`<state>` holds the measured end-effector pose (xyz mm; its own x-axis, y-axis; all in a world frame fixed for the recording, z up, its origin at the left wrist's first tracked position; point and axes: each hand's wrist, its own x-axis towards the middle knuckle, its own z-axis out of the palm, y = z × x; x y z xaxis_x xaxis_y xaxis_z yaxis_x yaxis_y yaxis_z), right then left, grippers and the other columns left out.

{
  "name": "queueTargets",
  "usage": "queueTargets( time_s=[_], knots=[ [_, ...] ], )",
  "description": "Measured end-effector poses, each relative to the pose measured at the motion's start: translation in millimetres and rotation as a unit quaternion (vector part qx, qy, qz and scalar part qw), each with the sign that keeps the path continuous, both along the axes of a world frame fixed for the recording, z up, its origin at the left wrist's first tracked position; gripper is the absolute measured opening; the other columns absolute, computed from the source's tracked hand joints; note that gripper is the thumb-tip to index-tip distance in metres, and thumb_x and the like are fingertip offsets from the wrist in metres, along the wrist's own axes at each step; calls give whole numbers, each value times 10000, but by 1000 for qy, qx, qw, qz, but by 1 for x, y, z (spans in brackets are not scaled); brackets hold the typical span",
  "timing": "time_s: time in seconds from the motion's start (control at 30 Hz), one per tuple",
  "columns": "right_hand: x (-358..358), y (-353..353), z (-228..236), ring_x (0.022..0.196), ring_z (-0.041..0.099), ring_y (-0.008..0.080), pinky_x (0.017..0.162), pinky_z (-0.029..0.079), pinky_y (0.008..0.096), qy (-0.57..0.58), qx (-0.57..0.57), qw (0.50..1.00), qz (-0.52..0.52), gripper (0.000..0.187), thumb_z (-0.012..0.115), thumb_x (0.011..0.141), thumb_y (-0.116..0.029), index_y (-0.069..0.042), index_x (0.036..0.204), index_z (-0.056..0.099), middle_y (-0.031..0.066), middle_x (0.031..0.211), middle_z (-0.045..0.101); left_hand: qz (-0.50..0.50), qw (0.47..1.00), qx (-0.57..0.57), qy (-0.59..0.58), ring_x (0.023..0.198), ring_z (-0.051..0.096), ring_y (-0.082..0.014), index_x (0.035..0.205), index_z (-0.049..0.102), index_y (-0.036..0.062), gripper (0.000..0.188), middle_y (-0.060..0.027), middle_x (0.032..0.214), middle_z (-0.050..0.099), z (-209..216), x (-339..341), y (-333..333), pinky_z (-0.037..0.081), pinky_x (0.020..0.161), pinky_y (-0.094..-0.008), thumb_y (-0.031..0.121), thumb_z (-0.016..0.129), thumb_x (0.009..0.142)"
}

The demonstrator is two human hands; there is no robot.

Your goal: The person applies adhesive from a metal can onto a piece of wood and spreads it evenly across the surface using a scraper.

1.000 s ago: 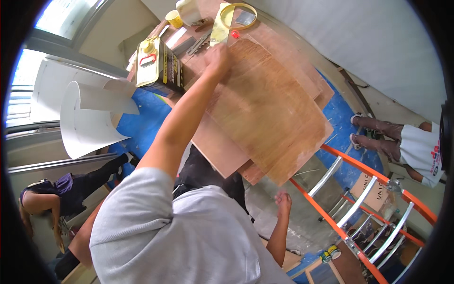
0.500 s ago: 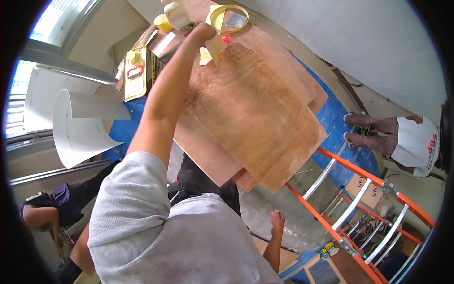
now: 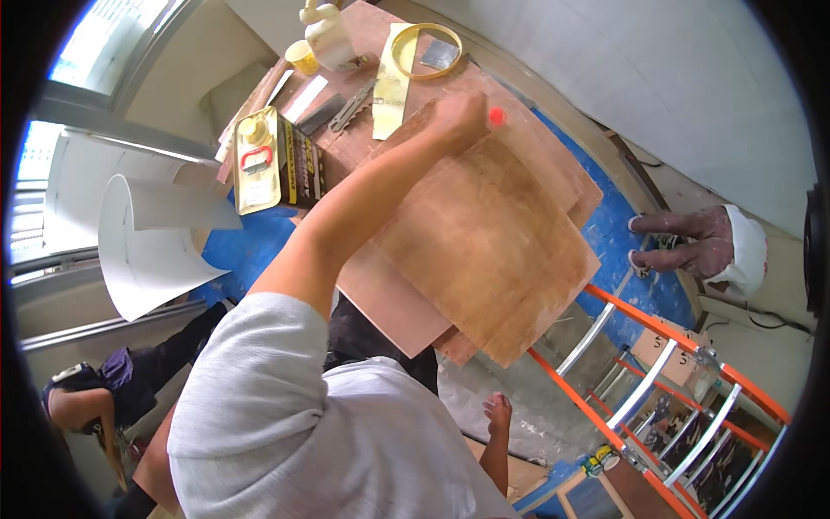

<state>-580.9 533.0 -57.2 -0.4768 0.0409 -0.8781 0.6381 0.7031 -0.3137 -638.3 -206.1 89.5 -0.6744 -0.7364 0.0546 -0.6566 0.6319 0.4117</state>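
Note:
My left hand (image 3: 462,118) is over the far part of a square brown wooden board (image 3: 484,242), its fingers closed. A small bright red thing (image 3: 496,116) shows at the far side of this hand and seems held in it; its kind is hidden. The board lies on larger reddish sheets (image 3: 393,298). Beyond the hand are a pale yellow strip (image 3: 393,86) and a yellow ring (image 3: 458,62) around a grey square piece (image 3: 439,54). My right hand (image 3: 499,413) hangs low beside my body, fingers curled, with nothing visible in it.
A metal can (image 3: 258,164) with a red handle, a white bottle (image 3: 328,39), a yellow cup (image 3: 301,57) and a metal tool (image 3: 352,107) stand or lie far left. An orange ladder (image 3: 648,322) is to the right. Two people (image 3: 735,251) (image 3: 112,385) are nearby.
My left hand has swept right and nearer over the board, the red thing moving with it. The yellow strip and metal tool are now uncovered. My right hand stays low.

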Motion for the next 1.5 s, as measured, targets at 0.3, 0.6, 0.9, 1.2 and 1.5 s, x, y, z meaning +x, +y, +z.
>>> queueTargets(
  time_s=[0.3, 0.6, 0.9, 1.2, 1.5],
  knots=[
    [-3, -6, 6, 811, 673, 184, 678, 498, 328, 71, -5, 995, 65, 278, 571, 1006, -326, -93, 1147, 632, 60, 973, 699, -67, 993, -24, -91, 805, 712, -323, 910, 671, 42, 130, -147, 845, 717, -17, 25, 33, 582, 658, -432, 144, 611, 858],
    [-83, -75, 86, 689, 512, 81, 613, 449, 241, 400, -29, 902, -162, 281, 549, 1044, -316, -55, 1087, 642, 13, 876, 595, -204, 977, -68, 6, 801, 717, -318, 1177, 676, 148, 296, -108, 878, 735, -53, 49, 71, 576, 667, -449, 239, 635, 898],
    [-108, -208, 152, 825, 621, 118, 757, 513, 274, 477, -227, 848, 27, 362, 507, 1071, -279, -8, 1285, 612, 79, 1038, 674, 2, 912, 339, 232, 911, 721, -274, 1223, 642, 10, 313, -166, 1023, 729, 13, 110, 69, 582, 776, -383, 91, 600, 924],
    [-45, -359, 196, 852, 642, 139, 780, 520, 317, 201, -516, 832, 12, 357, 525, 1059, -334, -15, 1130, 668, 61, 950, 677, -183, 149, 766, 598, 515, 444, -152, 1054, 525, 53, 220, -57, 673, 511, 43, 195, 135, 371, 469, -295, 268, 479, 1050],
    [35, -448, 277, 1398, 434, 306, 1163, 316, 407, 254, -659, 645, 293, 516, 508, 1063, -339, 30, 1424, 513, 187, 1482, 473, -275, 0, 764, 583, 453, 420, -175, 932, 414, 72, 160, -71, 580, 457, 104, 206, 201, 334, 449, -305, 192, 410, 1038]
  ],
)
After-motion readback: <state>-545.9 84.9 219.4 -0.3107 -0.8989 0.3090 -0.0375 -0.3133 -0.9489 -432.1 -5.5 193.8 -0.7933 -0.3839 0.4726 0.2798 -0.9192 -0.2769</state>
